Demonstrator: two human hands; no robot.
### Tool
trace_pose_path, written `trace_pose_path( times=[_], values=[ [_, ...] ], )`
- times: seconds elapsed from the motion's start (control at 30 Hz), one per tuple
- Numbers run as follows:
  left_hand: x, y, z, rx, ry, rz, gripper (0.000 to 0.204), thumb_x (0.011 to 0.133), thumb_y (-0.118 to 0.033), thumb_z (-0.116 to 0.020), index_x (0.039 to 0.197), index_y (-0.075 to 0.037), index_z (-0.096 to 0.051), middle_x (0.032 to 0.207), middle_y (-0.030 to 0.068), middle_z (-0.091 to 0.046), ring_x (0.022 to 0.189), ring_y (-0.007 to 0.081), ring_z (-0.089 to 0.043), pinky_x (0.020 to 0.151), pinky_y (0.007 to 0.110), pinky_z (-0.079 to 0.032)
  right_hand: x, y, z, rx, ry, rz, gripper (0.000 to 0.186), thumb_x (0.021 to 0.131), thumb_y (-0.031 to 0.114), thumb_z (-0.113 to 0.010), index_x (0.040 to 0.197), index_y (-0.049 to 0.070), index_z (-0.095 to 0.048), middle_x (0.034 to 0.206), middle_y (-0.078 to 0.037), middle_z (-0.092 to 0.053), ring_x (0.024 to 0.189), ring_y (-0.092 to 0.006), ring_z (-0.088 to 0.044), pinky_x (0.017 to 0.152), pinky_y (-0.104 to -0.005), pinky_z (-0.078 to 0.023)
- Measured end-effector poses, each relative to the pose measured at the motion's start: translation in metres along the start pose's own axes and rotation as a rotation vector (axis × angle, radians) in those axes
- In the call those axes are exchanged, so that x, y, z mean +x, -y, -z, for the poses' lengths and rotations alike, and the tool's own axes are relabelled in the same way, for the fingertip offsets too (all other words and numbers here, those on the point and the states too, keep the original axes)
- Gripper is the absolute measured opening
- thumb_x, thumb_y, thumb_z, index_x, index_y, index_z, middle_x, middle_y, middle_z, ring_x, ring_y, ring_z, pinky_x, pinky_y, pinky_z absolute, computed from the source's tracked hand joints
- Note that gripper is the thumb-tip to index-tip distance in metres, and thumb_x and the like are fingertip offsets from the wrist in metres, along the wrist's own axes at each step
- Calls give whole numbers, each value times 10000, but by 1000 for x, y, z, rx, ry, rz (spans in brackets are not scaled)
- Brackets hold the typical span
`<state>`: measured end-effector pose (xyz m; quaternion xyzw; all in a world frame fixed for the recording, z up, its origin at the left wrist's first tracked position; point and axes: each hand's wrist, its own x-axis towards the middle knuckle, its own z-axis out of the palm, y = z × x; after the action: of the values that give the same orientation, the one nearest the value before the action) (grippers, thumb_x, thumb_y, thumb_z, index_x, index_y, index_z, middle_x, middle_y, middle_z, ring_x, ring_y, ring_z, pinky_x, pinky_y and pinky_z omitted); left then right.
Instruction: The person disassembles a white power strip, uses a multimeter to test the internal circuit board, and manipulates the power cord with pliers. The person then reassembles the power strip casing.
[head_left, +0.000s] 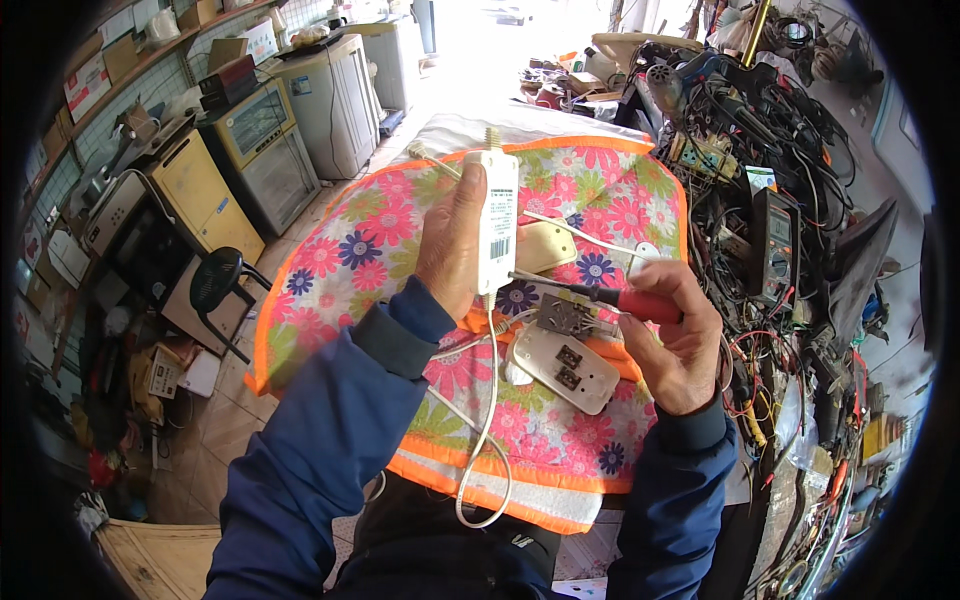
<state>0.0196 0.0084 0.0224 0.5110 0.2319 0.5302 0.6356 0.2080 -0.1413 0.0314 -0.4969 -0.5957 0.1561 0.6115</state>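
My left hand (447, 245) is closed round a slim white plastic box (497, 220) with a printed label, held upright. A ribbed cord sleeve tops it, and a white cord (491, 400) hangs from its lower end in a loop. My right hand (682, 350) grips a screwdriver (650, 305) by its red handle. Its shaft points left, the tip close to the box's lower right edge; I cannot tell whether they touch. Below lie a small dark part with wires (564, 316) and a cream oval plastic shell (585, 385). Another cream shell (545, 247) is partly hidden behind the box.
A flowered cloth (345, 265) with orange edging lies under the parts. To the right are a heap of tangled cables (800, 110) and a multimeter (775, 245). A dark stool (217, 280) and old appliances (320, 100) stand to the left.
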Motion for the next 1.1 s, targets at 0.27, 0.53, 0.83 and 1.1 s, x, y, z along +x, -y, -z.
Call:
trace_pose_path(
  times=[0.27, 0.53, 0.83, 1.1],
  values=[
    [0, -2, -2, -1, 18, 15, 693, 974, -683, -469, 1219, -46, -589, 917, 73, -646, 762, 148, -670, 640, 301, -580, -3, -13, 15, 61, 125, -49, 339, 898, 68, -746, 1198, -35, -626, 953, -43, -658, 789, -102, -627, 760, -236, -513],
    [-1, -3, 0, -20, 30, 32, 693, 969, -694, -464, 1233, -65, -583, 932, 72, -646, 776, 156, -671, 650, 314, -580, 2, -5, 16, 111, 95, -138, 161, 797, -72, -755, 915, -1, -670, 959, -17, -619, 874, -79, -594, 746, -230, -488],
    [2, 2, -4, -199, 12, 73, 662, 967, -677, -491, 1233, -75, -566, 923, 73, -650, 755, 181, -688, 622, 326, -592, 12, -62, 54, 6, -345, -180, 182, 836, -43, -730, 1003, -28, -660, 885, -42, -686, 788, -86, -626, 722, -236, -512],
    [9, 11, -20, -298, 112, 142, 491, 996, -547, -553, 1183, -96, -605, 964, 57, -649, 776, 148, -653, 683, 295, -564, 9, -65, 26, -739, -262, 43, 313, 824, 251, -801, 938, -20, -695, 867, -174, -717, 769, -307, -693, 707, -388, -539]
  ],
)
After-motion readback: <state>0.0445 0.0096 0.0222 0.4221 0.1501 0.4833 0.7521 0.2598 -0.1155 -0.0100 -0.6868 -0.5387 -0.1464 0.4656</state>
